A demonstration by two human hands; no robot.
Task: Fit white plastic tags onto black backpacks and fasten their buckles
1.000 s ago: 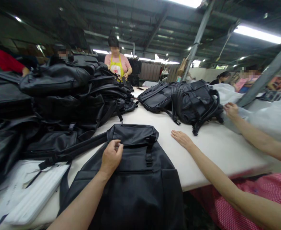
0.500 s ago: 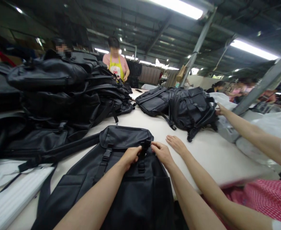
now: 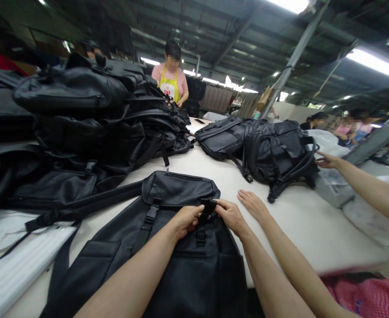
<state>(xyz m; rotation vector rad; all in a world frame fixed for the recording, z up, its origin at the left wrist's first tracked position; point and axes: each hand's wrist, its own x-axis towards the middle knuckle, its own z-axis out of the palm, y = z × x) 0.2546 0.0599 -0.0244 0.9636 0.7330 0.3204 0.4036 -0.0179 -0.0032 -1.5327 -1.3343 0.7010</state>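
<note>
A black backpack [image 3: 181, 185] lies front side up on the pale table before me, its top flap pointing away. My left hand [image 3: 188, 221] is closed, pinching the left side of a black strap [image 3: 209, 206] on the right of the flap. From the other side, my right hand [image 3: 230, 215] grips the same strap's right end between thumb and fingers. Below it, a black buckle part [image 3: 201, 237] shows on the bag's front. The left buckle [image 3: 151, 215] is fastened. My fingers partly hide what is under the strap.
Black backpacks are piled high [image 3: 81, 106] on the left. More backpacks [image 3: 277, 150] stand at the right, touched by a co-worker's hand [image 3: 326, 160]; that person's other hand [image 3: 252, 204] rests on the table [image 3: 300, 229]. White sheets [image 3: 32, 260] lie at left. Another person [image 3: 172, 84] stands behind the table.
The view has shifted slightly, so most things appear farther right. Between my hands the black strap now shows more plainly, lifted and spread flat. Both hands keep their hold.
</note>
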